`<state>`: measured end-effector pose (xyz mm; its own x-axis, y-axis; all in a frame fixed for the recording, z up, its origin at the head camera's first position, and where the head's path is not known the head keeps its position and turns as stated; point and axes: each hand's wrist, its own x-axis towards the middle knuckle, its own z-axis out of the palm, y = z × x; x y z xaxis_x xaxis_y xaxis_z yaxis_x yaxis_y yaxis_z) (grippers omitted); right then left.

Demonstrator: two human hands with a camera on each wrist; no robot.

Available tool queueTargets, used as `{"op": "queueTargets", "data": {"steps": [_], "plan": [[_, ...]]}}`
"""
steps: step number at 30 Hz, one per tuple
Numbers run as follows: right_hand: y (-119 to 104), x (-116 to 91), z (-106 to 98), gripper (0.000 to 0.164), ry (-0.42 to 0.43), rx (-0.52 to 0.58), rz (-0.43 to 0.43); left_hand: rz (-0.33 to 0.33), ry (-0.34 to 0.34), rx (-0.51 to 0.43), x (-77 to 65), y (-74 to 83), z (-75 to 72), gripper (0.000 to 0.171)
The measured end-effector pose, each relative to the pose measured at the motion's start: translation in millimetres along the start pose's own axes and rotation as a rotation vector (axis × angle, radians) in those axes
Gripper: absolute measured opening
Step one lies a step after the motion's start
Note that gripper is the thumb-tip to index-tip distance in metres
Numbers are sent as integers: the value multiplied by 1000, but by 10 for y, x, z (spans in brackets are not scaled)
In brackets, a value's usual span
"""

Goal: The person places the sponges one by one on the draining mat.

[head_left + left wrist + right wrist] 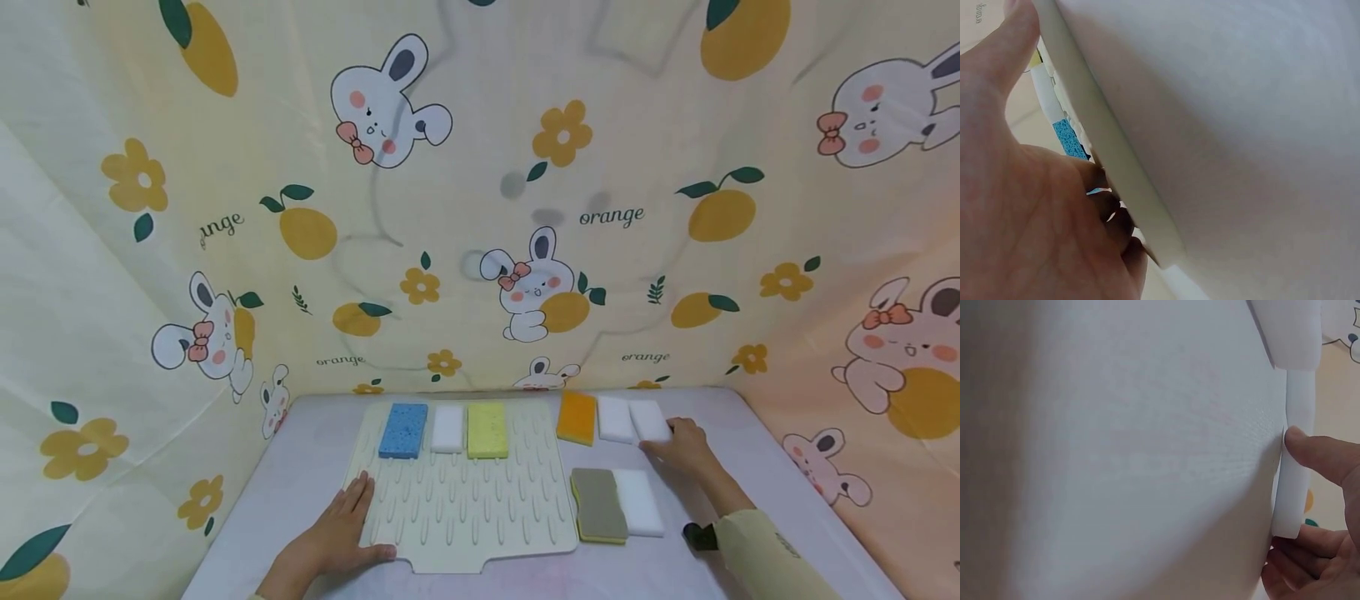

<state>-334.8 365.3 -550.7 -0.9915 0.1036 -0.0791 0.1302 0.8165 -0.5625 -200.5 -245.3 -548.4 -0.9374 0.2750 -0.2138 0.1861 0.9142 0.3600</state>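
Observation:
My left hand [337,533] rests at the left edge of a cream ridged drying mat [465,533], fingers along the side and thumb on the near edge. In the left wrist view, the fingers [1107,197] lie against the mat's rim [1107,137]. On the mat's far part lie a blue sponge [403,431], a white sponge [447,429] and a yellow sponge [487,431]. Off to the right, my right hand [684,450] pinches the rightmost white sponge [649,421] of the back row; the right wrist view shows the thumb on its near side [1296,481].
Beside the held sponge lie another white sponge [616,419] and an orange one [577,417]. Closer in, a grey-and-yellow scrub sponge [599,505] adjoins a larger white sponge [639,502]. A printed curtain [465,183] surrounds the white table [285,467] at back and sides.

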Motion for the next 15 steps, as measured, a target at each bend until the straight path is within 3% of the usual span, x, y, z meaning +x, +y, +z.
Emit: {"op": "queueTargets", "data": {"steps": [15], "plan": [[26, -6, 5, 89, 21, 34, 27, -12, 4, 21, 33, -58, 50, 129]]}}
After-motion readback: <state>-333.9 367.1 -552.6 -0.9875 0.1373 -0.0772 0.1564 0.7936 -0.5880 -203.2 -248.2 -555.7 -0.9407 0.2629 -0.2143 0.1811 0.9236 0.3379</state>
